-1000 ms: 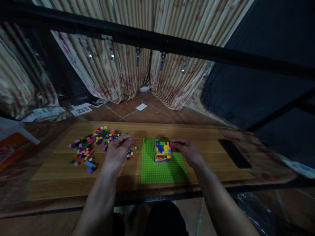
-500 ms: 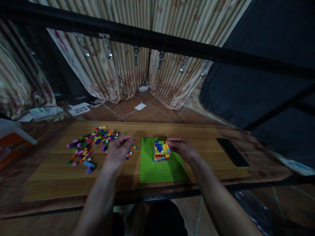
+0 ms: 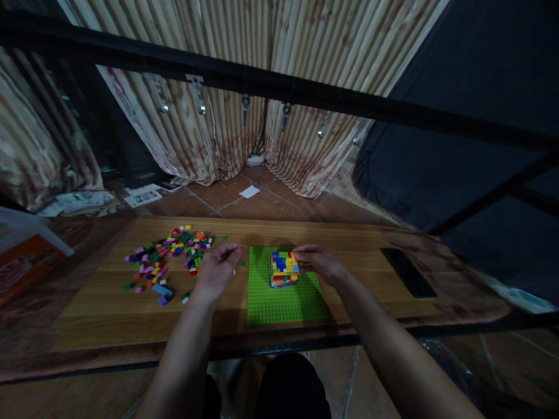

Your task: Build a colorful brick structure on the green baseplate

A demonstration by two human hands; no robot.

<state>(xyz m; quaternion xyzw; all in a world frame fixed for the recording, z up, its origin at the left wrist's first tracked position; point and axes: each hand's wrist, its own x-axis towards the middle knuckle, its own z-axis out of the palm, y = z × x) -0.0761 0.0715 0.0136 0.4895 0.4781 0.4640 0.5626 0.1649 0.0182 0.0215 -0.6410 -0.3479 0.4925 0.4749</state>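
A block built of many colored toy bricks (image 3: 285,269), with yellow, blue and red on top, stands on a green studded baseplate (image 3: 266,308). At the block's upper right corner is my right hand (image 3: 321,262), thumb and fingers drawn together; whatever they pinch is too small to make out. My left hand (image 3: 218,265) hovers left of the baseplate with its fingertips closed in a pinch, and what lies between them cannot be made out. Beside it, a scattered pile of loose bricks (image 3: 177,250) covers the left part of the wooden board (image 3: 105,317).
A black phone (image 3: 408,272) lies at the board's right end. To the far left stands a box with an orange panel (image 3: 32,262). A dark metal bar (image 3: 262,78) with hanging hooks crosses in front of striped curtains (image 3: 218,134). White paper (image 3: 249,191) lies on the tiled floor.
My left hand has shifted slightly right, toward the baseplate, uncovering a few bricks at its lower left. My right hand stays by the block's corner. The whole view has shifted slightly.
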